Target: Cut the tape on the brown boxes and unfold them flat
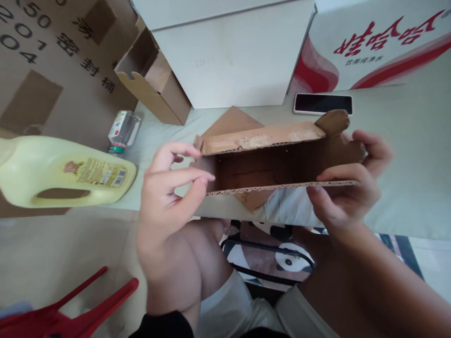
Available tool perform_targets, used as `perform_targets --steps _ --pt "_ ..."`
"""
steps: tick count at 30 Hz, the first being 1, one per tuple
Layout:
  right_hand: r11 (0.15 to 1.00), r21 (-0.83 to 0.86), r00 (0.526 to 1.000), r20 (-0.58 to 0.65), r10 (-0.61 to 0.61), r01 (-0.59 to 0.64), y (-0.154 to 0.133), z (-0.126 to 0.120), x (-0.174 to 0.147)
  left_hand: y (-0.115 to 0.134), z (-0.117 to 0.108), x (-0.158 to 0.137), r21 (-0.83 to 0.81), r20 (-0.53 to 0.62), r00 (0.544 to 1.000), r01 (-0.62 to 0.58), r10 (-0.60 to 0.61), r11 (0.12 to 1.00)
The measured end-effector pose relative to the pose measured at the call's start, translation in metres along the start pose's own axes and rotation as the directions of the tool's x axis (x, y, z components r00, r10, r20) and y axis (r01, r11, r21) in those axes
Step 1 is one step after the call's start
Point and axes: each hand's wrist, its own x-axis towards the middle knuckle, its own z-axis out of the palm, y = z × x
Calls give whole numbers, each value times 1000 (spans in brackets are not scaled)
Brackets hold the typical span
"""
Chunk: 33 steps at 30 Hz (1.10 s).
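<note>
A brown cardboard box [260,139] is held up over the table edge, its open mouth facing me and its inside dark. My left hand [172,188] pinches the box's left end between fingers and thumb. At the right end, my right hand [348,183] grips the near wall between thumb and fingers, with other fingers behind the end flap [334,123]. Beneath the box, a flat piece of brown cardboard [230,118] lies on the pale cloth-covered table [398,188]; most of it is hidden by the box.
A phone [323,104], white box [236,61] and red-and-white carton [373,51] stand or lie behind. Leftward are another small cardboard box [158,89], a clear bottle [123,131], a yellow jug [95,159] and a large carton [66,94]. A red object [88,312] is lower left.
</note>
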Motion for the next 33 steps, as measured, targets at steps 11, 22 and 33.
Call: perform_targets --steps 11,22,33 --pt "996 62 998 29 -58 57 7 -2 -3 1 2 8 162 64 938 326 -340 931" --pt "960 278 969 225 -100 35 4 -2 -4 1 -2 27 98 71 989 125 -132 987" --pt "960 196 962 223 156 -201 9 12 -16 -26 36 19 -633 -304 915 13 -264 774"
